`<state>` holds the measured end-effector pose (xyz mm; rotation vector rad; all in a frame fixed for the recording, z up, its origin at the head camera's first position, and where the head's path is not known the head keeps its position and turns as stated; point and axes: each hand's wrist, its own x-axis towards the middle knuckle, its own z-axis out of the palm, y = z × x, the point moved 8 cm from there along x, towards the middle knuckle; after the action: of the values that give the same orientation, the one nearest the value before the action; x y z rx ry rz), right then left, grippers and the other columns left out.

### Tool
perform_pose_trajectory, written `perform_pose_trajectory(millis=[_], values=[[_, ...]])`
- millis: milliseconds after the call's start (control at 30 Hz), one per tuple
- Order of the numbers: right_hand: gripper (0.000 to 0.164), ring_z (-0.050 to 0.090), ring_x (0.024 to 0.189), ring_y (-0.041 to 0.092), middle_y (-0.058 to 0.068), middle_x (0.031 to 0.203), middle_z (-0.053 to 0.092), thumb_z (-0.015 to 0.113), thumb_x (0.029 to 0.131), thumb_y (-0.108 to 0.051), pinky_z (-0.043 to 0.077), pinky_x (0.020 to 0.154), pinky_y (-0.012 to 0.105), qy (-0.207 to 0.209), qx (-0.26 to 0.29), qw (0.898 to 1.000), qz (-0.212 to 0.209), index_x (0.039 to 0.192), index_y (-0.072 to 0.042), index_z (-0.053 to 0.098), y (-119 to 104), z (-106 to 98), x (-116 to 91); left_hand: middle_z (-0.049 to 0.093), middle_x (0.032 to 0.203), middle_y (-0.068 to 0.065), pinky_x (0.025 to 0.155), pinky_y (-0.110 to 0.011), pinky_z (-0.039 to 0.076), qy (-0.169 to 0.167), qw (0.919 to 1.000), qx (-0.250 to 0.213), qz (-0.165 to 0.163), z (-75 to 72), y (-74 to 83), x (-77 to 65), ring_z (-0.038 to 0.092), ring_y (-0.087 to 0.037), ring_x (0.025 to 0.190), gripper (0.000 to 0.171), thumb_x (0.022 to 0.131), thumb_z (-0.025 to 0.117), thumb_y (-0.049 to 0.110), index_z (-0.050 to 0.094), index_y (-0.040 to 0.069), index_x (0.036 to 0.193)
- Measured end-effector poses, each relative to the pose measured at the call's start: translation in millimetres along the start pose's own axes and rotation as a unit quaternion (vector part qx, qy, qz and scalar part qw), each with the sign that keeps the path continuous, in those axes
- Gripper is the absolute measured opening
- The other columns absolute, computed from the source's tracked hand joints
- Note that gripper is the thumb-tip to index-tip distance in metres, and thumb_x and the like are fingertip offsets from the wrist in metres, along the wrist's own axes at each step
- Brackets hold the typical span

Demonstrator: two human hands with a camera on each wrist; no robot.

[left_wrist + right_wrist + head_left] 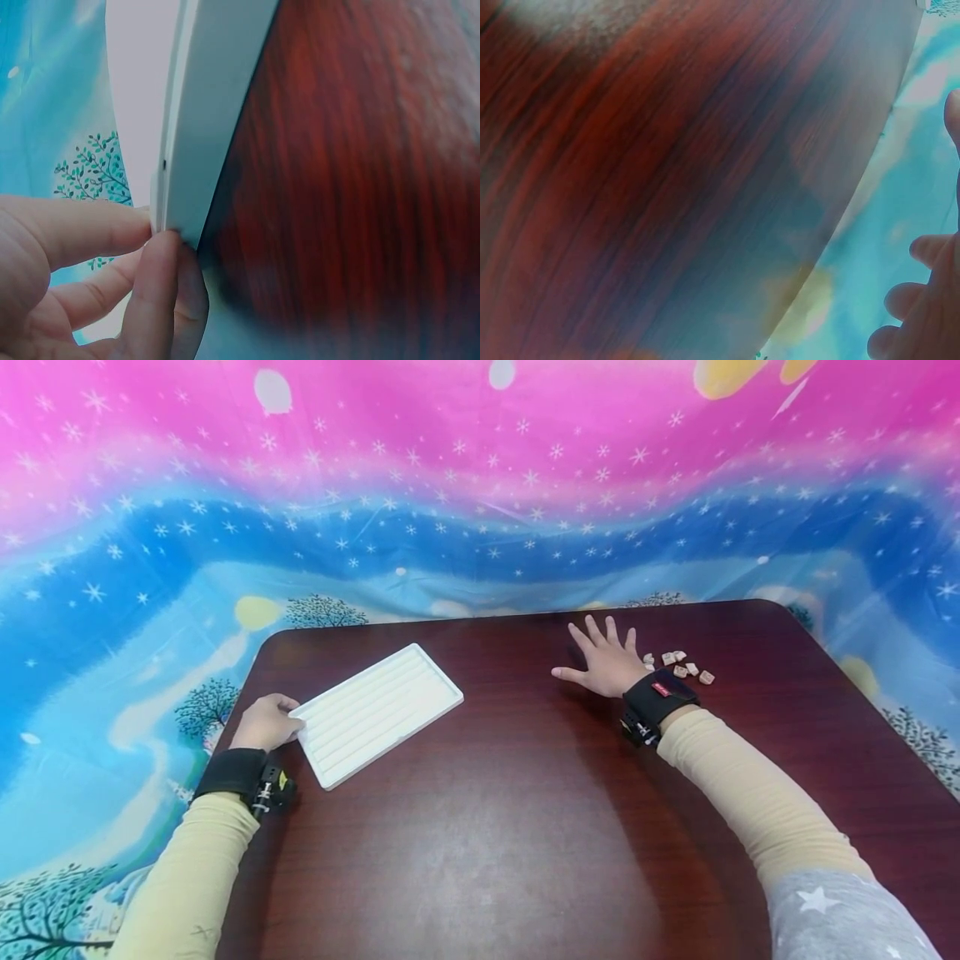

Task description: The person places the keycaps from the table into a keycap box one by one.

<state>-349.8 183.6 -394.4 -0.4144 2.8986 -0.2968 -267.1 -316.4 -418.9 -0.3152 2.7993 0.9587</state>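
My left hand (pixel 264 723) pinches the left corner of a white ridged tray (pixel 382 714) between thumb and fingers. In the left wrist view the thumb lies on one face of the tray's rim (pixel 202 112) and the fingertips press from the other side. The tray sits slanted at the left of the table. On the right, my right hand (pixel 606 665) is spread wide over the table with nothing in it, its fingers straight. Just beyond that wrist lie several small light wooden blocks (pixel 681 671), partly behind the wrist strap.
The dark red-brown table (pixel 480 827) has rounded far corners. Behind it hangs a pink and blue cloth (pixel 480 510) printed with snowflakes and trees. Both wrists wear black straps with small cameras.
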Motion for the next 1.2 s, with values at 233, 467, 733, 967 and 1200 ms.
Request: perform_pose_trajectory(millis=[233, 467, 733, 967, 1200], values=[[0.094, -0.012, 0.150, 0.049, 0.025, 0.168, -0.002, 0.052, 0.101, -0.063, -0.009, 0.113, 0.070, -0.001, -0.004, 1.000, 0.000, 0.166, -0.009, 0.011, -0.7, 0.1, 1.4, 0.059, 0.115, -0.035, 0.078, -0.042, 0.057, 0.007, 0.9999, -0.010, 0.009, 5.7, 10.3, 5.0, 0.067, -0.041, 0.095, 0.040, 0.097, 0.062, 0.002, 0.051, -0.017, 0.131], [0.095, -0.013, 0.151, 0.048, 0.024, 0.168, -0.001, 0.051, 0.100, -0.064, -0.009, 0.113, 0.069, -0.008, -0.007, 1.000, 0.001, 0.166, -0.010, 0.009, -3.7, 1.4, 0.9, 0.060, 0.113, -0.033, 0.080, -0.045, 0.055, 0.010, 0.9996, -0.008, 0.026, 10.9, 24.1, 8.0, 0.066, -0.041, 0.095, 0.040, 0.098, 0.063, 0.002, 0.053, -0.016, 0.132], [0.093, -0.013, 0.150, 0.048, 0.025, 0.168, -0.002, 0.051, 0.101, -0.062, -0.010, 0.113, 0.069, -0.010, 0.000, 1.000, 0.001, 0.166, -0.009, 0.010, -6.5, 2.3, 0.8, 0.058, 0.118, -0.033, 0.088, -0.048, 0.054, 0.013, 0.9994, -0.024, 0.022, 18.6, 32.7, 12.7, 0.065, -0.043, 0.100, 0.043, 0.097, 0.065, -0.001, 0.052, -0.015, 0.135], [0.086, -0.008, 0.150, 0.050, 0.026, 0.168, 0.001, 0.050, 0.104, -0.056, -0.007, 0.114, 0.069, -0.004, -0.001, 1.000, -0.005, 0.166, -0.009, 0.012, -9.4, -0.3, 2.6, 0.057, 0.120, -0.032, 0.088, -0.047, 0.054, 0.014, 0.9990, -0.027, 0.034, 24.9, 46.2, 14.3, 0.063, -0.041, 0.101, 0.042, 0.096, 0.066, -0.002, 0.053, -0.013, 0.134], [0.078, 0.006, 0.150, 0.053, 0.028, 0.166, 0.010, 0.050, 0.107, -0.046, 0.003, 0.116, 0.069, 0.012, 0.007, 1.000, -0.004, 0.165, -0.008, 0.014, -14.0, -8.6, 5.5, 0.058, 0.120, -0.031, 0.088, -0.048, 0.053, 0.020, 0.9989, -0.020, 0.037, 27.1, 49.9, 17.2, 0.060, -0.041, 0.102, 0.042, 0.096, 0.067, -0.001, 0.054, -0.012, 0.133]])
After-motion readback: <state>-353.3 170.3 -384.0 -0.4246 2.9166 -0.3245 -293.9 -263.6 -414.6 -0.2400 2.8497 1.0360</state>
